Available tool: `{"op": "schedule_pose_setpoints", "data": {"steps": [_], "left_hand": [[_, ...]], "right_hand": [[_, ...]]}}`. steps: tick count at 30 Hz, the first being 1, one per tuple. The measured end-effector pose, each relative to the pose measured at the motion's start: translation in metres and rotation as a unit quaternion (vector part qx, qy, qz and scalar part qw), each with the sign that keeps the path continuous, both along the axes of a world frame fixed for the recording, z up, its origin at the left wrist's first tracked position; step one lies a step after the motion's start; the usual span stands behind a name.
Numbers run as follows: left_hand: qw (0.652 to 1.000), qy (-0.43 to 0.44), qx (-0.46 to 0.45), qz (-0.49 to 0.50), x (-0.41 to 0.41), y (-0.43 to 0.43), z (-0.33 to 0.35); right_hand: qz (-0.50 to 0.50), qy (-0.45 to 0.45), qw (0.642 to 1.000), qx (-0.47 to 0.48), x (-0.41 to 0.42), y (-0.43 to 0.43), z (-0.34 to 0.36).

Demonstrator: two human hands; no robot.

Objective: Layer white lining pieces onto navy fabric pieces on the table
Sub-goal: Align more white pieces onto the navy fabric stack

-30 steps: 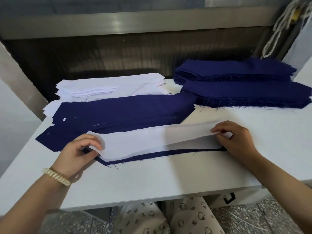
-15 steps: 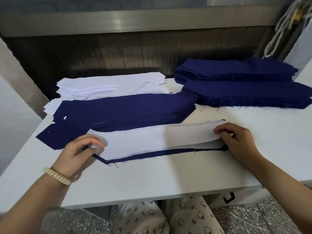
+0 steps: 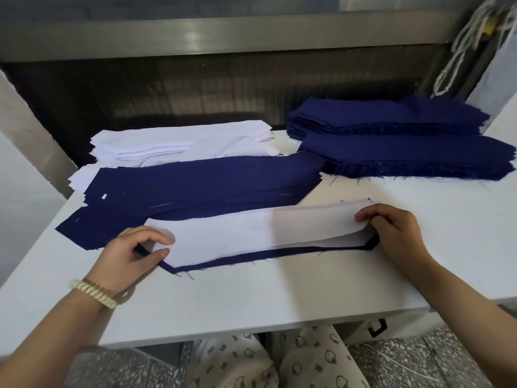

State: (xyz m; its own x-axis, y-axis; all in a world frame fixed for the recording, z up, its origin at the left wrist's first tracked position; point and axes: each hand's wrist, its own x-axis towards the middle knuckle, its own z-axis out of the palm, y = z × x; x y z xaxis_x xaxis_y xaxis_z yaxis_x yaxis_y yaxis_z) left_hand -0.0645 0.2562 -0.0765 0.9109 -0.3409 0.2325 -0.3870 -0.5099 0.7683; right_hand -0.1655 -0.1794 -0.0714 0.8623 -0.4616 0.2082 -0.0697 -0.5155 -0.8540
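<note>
Lining point(image 3: 251, 236) lies on a navy piece point(image 3: 240, 261) near the table's point(image 3: 279, 301) front edge, stretched between my hands. My left hand point(image 3: 131, 256), wrist bent inward, pinches its left end between thumb and curled fingers. My right hand point(image 3: 394, 233) curls over the right end and pinches it, raised slightly off the navy. Behind sit a white stack point(image 3: 179, 141) and navy stacks point(image 3: 391, 152).

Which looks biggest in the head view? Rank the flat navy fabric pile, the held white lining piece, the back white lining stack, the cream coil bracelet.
1. Flat navy fabric pile.
2. Held white lining piece and back white lining stack: close; the stack is farther and partly covered, so unranked.
3. Cream coil bracelet.
</note>
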Motion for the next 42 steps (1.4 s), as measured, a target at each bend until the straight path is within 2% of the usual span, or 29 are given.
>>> {"op": "schedule_pose_setpoints", "data": {"steps": [8,16,21,25,29,35,42], "left_hand": [[1.000,-0.002,0.001,-0.006,0.003,0.002,-0.005],[1.000,-0.010,0.011,-0.007,0.006,0.006,-0.010],[0.999,-0.028,0.018,-0.011,0.002,0.002,-0.003],[0.993,-0.090,0.076,0.015,-0.004,-0.005,0.001],[0.981,-0.114,0.141,0.071,-0.010,-0.008,0.005],[0.968,-0.143,0.179,0.100,-0.012,-0.014,0.008],[0.979,-0.120,0.124,0.110,0.003,-0.049,0.021]], "right_hand": [[-0.008,0.016,0.997,-0.073,-0.002,0.002,0.002],[-0.019,0.017,0.995,-0.097,-0.002,0.005,0.003],[-0.069,-0.044,0.976,-0.201,-0.002,0.006,0.002],[-0.008,0.033,0.975,-0.219,0.002,0.002,0.001],[0.020,0.091,0.962,-0.255,0.007,0.000,-0.001],[0.017,0.107,0.966,-0.236,0.011,-0.002,-0.003],[-0.003,0.084,0.977,-0.198,0.031,-0.007,0.005]]}}
